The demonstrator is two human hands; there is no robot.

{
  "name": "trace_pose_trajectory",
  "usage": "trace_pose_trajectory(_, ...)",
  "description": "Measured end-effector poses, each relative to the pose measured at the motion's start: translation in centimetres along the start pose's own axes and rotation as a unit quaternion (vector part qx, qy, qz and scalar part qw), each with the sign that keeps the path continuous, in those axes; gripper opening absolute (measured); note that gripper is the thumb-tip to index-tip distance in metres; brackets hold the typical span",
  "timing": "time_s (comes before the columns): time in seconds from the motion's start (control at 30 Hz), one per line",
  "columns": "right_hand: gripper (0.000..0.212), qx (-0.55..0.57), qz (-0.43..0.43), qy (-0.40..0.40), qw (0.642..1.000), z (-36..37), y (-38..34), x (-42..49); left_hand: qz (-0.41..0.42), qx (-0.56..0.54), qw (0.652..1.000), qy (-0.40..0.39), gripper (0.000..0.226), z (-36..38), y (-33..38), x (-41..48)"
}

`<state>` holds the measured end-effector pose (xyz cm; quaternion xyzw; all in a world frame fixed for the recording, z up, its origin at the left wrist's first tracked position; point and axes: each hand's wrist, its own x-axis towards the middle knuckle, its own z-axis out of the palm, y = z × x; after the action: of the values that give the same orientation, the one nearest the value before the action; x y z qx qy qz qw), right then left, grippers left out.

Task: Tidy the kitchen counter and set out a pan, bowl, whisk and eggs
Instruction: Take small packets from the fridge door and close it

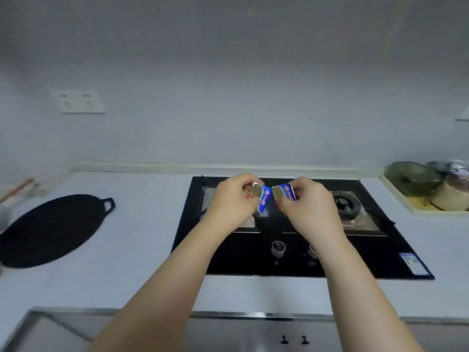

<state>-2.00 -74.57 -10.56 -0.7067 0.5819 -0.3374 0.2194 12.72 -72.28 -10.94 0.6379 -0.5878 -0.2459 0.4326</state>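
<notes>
Both my hands are raised over the black gas hob (253, 262). My left hand (233, 201) grips a small blue-and-white packet (262, 198) with a brownish round end. My right hand (307, 201) grips a second blue packet (285, 194) of the same kind. The two packets nearly touch between my hands. A flat black pan (50, 229) with a small loop handle lies on the white counter (132, 224) to the left. I see no bowl, whisk or eggs.
The hob has a burner (346, 205) at right and two knobs (278, 248) near its front edge. A tray (416, 209) with a green item and bagged food sits at far right. Wooden utensils (20, 189) lie at far left. A wall socket (81, 101) is above.
</notes>
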Motion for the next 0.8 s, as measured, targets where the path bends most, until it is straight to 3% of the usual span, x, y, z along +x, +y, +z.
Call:
trace_pose_trajectory(0.33, 0.006, 0.068, -0.079, -0.183, 0.978, 14.4, -10.0, -1.8, -0.120, -0.041, 0.977, 0.171, 0.028, -12.9, -10.4, -5.2)
trace_pose_trajectory(0.63, 0.009, 0.108, -0.067, -0.320, 0.939, 27.5, -15.1, 2.6, -0.231, 0.020, 0.940, 0.248, 0.020, -19.6, -20.2, -2.9)
trace_pose_trajectory(0.8, 0.017, 0.102, -0.070, -0.365, 0.923, 33.6, -17.4, 4.0, -0.306, 0.001, 0.908, 0.286, 0.016, -22.5, -24.6, -2.7)
